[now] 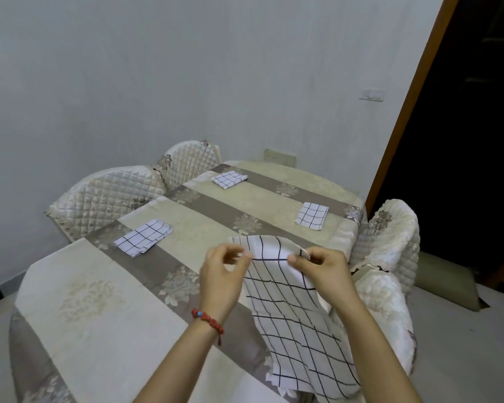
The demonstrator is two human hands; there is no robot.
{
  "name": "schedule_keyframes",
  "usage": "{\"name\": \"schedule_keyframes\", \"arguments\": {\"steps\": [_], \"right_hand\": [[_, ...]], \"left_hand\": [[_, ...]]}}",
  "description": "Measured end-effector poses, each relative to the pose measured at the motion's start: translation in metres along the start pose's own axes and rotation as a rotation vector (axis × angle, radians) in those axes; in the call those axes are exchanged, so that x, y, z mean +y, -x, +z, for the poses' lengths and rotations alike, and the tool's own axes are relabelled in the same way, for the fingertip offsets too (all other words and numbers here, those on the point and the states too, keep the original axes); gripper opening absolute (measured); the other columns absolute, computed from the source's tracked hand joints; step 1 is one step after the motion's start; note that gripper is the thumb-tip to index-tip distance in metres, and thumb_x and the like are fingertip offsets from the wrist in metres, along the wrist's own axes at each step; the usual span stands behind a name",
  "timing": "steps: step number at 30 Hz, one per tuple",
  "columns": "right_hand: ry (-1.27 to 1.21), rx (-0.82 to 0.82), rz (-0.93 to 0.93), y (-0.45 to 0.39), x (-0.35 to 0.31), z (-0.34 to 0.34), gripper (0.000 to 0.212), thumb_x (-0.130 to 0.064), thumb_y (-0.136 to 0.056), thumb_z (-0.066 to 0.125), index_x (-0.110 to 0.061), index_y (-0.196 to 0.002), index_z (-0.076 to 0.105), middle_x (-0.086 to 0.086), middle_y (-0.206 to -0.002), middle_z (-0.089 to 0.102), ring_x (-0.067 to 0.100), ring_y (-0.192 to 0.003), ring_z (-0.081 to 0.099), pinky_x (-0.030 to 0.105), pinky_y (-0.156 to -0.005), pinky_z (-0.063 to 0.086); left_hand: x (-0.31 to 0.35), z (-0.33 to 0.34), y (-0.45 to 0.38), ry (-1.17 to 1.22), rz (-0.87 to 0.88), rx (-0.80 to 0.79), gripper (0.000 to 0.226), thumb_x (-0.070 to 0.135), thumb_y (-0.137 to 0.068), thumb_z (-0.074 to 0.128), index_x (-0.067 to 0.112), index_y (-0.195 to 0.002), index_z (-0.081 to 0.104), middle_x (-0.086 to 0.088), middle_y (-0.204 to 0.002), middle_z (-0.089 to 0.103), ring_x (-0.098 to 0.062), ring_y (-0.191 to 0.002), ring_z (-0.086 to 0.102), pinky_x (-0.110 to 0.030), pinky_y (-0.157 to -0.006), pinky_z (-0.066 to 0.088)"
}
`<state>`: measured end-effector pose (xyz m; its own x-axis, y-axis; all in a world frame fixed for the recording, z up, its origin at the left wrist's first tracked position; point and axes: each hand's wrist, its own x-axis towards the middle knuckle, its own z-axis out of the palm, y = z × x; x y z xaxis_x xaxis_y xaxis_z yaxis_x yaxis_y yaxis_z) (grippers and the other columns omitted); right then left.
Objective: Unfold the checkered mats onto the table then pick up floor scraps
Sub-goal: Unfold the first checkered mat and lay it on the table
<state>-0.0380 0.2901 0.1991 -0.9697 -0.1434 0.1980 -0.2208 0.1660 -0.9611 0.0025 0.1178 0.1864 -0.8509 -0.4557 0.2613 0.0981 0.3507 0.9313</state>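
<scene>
Both hands hold one checkered mat (291, 309) up over the near right part of the table (99, 301). The mat hangs partly opened, its long axis running from its top edge between the hands, out over the table, down toward the near table edge, where its lower end drapes over the cloth and past the edge. The top edge curls over away from the person, and the black grid lines slant across the white cloth. The left hand (221, 274) pinches the top left corner between thumb and forefinger, the other fingers loosely curled behind; a red bead bracelet (207, 319) sits on that wrist. The right hand (322, 271) pinches the top right part of the mat's edge, thumb in front, the fingers curled behind the cloth. Three more checkered mats lie folded flat on the table, each apart from the others: a near left folded mat (143, 237), its long axis running diagonally from the near left toward the far right; a far folded mat (229, 178) close to the far left edge, lying crosswise; and a right folded mat (312, 215) close to the right edge, nearly square. That makes four mats in all, one opened and three folded. The table wears a beige and taupe striped cloth with flower motifs. Three quilted chair backs show: two on the left (105, 196) (189, 158) and one on the right (390, 234).
</scene>
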Motion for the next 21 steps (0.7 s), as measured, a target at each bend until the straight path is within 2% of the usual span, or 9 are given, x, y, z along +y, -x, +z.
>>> {"name": "schedule_keyframes", "arguments": {"steps": [2, 4, 6, 10, 12, 14, 16, 18, 21], "right_hand": [[0.056, -0.013, 0.001, 0.0, -0.002, 0.007, 0.038, -0.016, -0.072, 0.075, -0.019, -0.043, 0.051, -0.012, -0.037, 0.036, 0.002, -0.041, 0.03, 0.013, -0.042, 0.025], [0.119, -0.041, -0.009, 0.001, -0.003, 0.012, 0.036, -0.021, -0.071, 0.077, -0.018, -0.046, 0.051, -0.011, -0.037, 0.038, 0.002, -0.041, 0.031, 0.013, -0.041, 0.025], [0.234, -0.038, -0.065, 0.003, -0.005, 0.016, 0.038, -0.022, -0.071, 0.076, -0.018, -0.046, 0.047, -0.011, -0.036, 0.04, 0.004, -0.041, 0.033, 0.014, -0.041, 0.025], [0.416, -0.032, -0.162, 0.006, -0.005, 0.022, 0.042, -0.019, -0.07, 0.072, -0.024, -0.043, 0.04, -0.012, -0.039, 0.048, 0.003, -0.045, 0.041, 0.015, -0.045, 0.032], [0.455, -0.074, -0.173, 0.006, -0.004, 0.025, 0.042, -0.022, -0.067, 0.073, -0.023, -0.045, 0.038, -0.014, -0.043, 0.05, 0.004, -0.048, 0.043, 0.016, -0.047, 0.032], [0.495, -0.123, -0.195, 0.008, -0.002, 0.028, 0.041, -0.021, -0.068, 0.071, -0.024, -0.047, 0.036, -0.024, -0.05, 0.053, 0.0, -0.052, 0.046, 0.013, -0.049, 0.034], [0.509, -0.152, -0.218, 0.01, 0.0, 0.031, 0.037, -0.017, -0.069, 0.065, -0.026, -0.047, 0.036, -0.028, -0.053, 0.053, -0.002, -0.053, 0.048, 0.011, -0.049, 0.034], [0.493, -0.162, -0.217, 0.011, 0.002, 0.033, 0.034, -0.018, -0.068, 0.063, -0.026, -0.048, 0.036, -0.024, -0.052, 0.053, 0.001, -0.053, 0.046, 0.012, -0.048, 0.034], [0.373, -0.172, -0.17, 0.013, 0.004, 0.031, 0.031, -0.023, -0.068, 0.072, -0.023, -0.05, 0.046, -0.018, -0.048, 0.052, 0.004, -0.049, 0.043, 0.013, -0.048, 0.033]], "left_hand": [[0.008, 0.006, 0.012, 0.054, -0.041, -0.094, 0.016, 0.032, -0.077, 0.067, 0.021, -0.066, 0.064, 0.004, -0.068, 0.066, -0.005, -0.063, 0.058, -0.026, -0.064, 0.048], [0.016, 0.012, 0.019, 0.103, -0.078, -0.148, 0.021, 0.036, -0.076, 0.066, 0.018, -0.065, 0.066, 0.006, -0.059, 0.062, -0.008, -0.061, 0.057, -0.032, -0.063, 0.05], [0.021, 0.016, 0.022, 0.141, -0.093, -0.169, 0.02, 0.036, -0.074, 0.068, 0.017, -0.069, 0.067, 0.007, -0.06, 0.062, -0.009, -0.062, 0.057, -0.034, -0.065, 0.051], [0.02, 0.018, 0.022, 0.199, -0.15, -0.18, 0.016, 0.034, -0.072, 0.071, 0.018, -0.076, 0.068, 0.004, -0.073, 0.07, -0.01, -0.073, 0.065, -0.033, -0.069, 0.055], [0.02, 0.018, 0.022, 0.229, -0.184, -0.181, 0.014, 0.031, -0.073, 0.071, 0.018, -0.074, 0.069, 0.004, -0.072, 0.07, -0.005, -0.068, 0.064, -0.03, -0.064, 0.056], [0.021, 0.018, 0.021, 0.253, -0.223, -0.199, 0.012, 0.028, -0.074, 0.07, 0.017, -0.068, 0.068, 0.005, -0.066, 0.068, -0.003, -0.062, 0.062, -0.026, -0.059, 0.055], [0.022, 0.019, 0.021, 0.288, -0.26, -0.217, 0.015, 0.02, -0.077, 0.068, 0.013, -0.063, 0.068, 0.0, -0.061, 0.066, -0.011, -0.059, 0.061, -0.028, -0.058, 0.054], [0.021, 0.018, 0.021, 0.353, -0.295, -0.221, 0.018, 0.012, -0.079, 0.065, 0.005, -0.063, 0.067, -0.01, -0.061, 0.063, -0.019, -0.059, 0.058, -0.031, -0.059, 0.055], [0.017, 0.014, 0.02, 0.42, -0.321, -0.221, 0.019, 0.011, -0.082, 0.063, 0.005, -0.065, 0.067, -0.009, -0.061, 0.062, -0.019, -0.059, 0.06, -0.03, -0.059, 0.057]]}}
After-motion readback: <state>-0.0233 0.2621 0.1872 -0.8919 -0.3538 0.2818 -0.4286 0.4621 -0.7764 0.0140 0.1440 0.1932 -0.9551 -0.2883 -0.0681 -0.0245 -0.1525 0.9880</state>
